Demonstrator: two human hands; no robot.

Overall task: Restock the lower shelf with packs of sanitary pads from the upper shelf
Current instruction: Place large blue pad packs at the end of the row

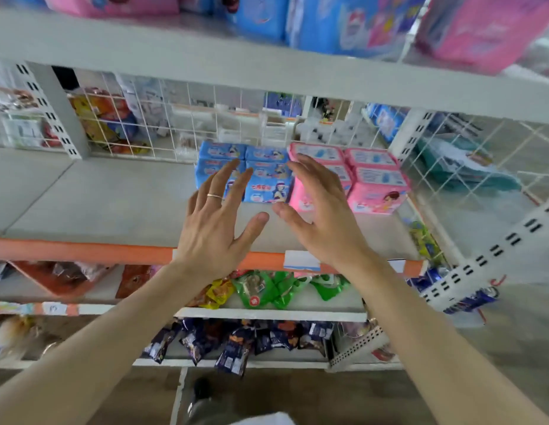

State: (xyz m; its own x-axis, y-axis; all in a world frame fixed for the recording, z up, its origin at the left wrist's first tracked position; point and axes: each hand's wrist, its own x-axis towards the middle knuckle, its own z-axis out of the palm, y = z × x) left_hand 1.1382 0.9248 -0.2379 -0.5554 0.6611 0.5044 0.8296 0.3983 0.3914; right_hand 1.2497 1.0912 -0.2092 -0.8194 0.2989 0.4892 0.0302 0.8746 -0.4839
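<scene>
Blue pad packs [267, 176] stand stacked at the back of the lower shelf [113, 204], with pink pad packs [376, 185] right beside them. My left hand [215, 222], a ring on one finger, hovers open in front of the blue stack. My right hand [322, 210] is open too, its fingers spread in front of the seam between the blue and pink packs. Neither hand holds anything. On the upper shelf [205, 53] stand more blue packs [337, 19] and pink packs [485, 29].
A white wire grid [175, 118] backs the lower shelf; another grid [469, 167] closes its right side. An orange strip [83, 251] runs along the shelf's front edge. Green and yellow snack bags [267, 291] and dark packets [236, 342] hang on the shelves below.
</scene>
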